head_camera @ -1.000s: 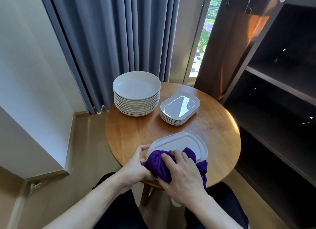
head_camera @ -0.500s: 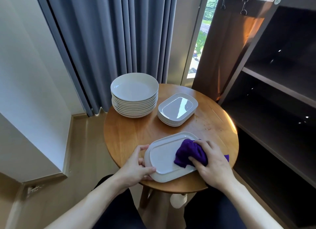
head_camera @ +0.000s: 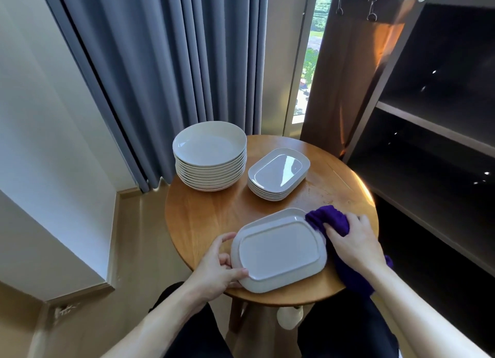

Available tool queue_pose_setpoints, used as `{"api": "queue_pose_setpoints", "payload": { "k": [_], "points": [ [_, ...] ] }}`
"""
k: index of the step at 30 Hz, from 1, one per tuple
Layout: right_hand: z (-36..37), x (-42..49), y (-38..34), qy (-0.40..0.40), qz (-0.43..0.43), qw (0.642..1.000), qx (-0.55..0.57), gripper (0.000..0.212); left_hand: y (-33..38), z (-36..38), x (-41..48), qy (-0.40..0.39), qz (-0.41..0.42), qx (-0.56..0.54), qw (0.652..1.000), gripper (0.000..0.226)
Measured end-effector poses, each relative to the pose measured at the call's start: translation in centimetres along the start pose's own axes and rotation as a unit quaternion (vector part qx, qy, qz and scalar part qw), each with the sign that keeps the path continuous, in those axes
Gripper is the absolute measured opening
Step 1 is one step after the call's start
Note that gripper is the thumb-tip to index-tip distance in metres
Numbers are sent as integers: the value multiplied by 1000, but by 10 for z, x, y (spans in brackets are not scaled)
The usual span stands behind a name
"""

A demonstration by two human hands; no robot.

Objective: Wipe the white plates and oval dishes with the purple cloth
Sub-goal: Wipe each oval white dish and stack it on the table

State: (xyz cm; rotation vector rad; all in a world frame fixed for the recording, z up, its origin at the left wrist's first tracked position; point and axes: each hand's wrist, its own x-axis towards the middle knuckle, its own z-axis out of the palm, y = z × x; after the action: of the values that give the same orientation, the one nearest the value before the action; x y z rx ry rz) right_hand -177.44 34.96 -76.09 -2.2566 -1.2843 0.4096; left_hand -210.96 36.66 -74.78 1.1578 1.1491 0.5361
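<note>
A white oval dish (head_camera: pixel 278 250) lies near the front edge of the round wooden table (head_camera: pixel 214 213). My left hand (head_camera: pixel 218 268) pinches its left rim, thumb on top. My right hand (head_camera: pixel 353 240) grips the bunched purple cloth (head_camera: pixel 328 220) at the dish's far right corner; a tail of the cloth hangs off the table under my wrist. At the back left a stack of several round white plates (head_camera: pixel 210 143) stands, and to its right a lower stack of several oval dishes (head_camera: pixel 278 169).
Grey curtains (head_camera: pixel 166 63) hang behind the table, with a strip of window to their right. A dark open shelf unit (head_camera: pixel 428 130) stands close on the right. My knees are under the table's front edge. A wall is on the left.
My right hand has swept the purple cloth from the dish's near left part across to its far right corner. My left hand stays on the left rim.
</note>
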Motion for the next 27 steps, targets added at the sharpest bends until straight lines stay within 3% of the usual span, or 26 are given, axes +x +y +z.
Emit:
{"api": "queue_pose_setpoints", "payload": {
  "k": [3,7,11,14,22,25,27],
  "points": [
    [0,-7,18,25,-21,999,-13,45,1,-4,1,19,-22,-32,999,76],
    [1,-20,41,74,-22,995,57,50,7,-9,2,32,-53,-125,990,58],
    [1,-20,46,66,-17,996,61,44,11,-16,3,41,-60,-164,984,62],
    [3,-18,42,79,-16,997,16,43,21,-17,2,38,-30,-175,983,69],
    [5,-11,26,55,19,997,-59,44,83,-5,29,68,59,-197,976,59],
    [6,-9,23,52,22,996,-67,44,114,9,46,116,124,-148,974,49],
    [6,-8,22,54,22,995,-75,45,132,21,57,154,174,-56,971,44]
  ]
}}
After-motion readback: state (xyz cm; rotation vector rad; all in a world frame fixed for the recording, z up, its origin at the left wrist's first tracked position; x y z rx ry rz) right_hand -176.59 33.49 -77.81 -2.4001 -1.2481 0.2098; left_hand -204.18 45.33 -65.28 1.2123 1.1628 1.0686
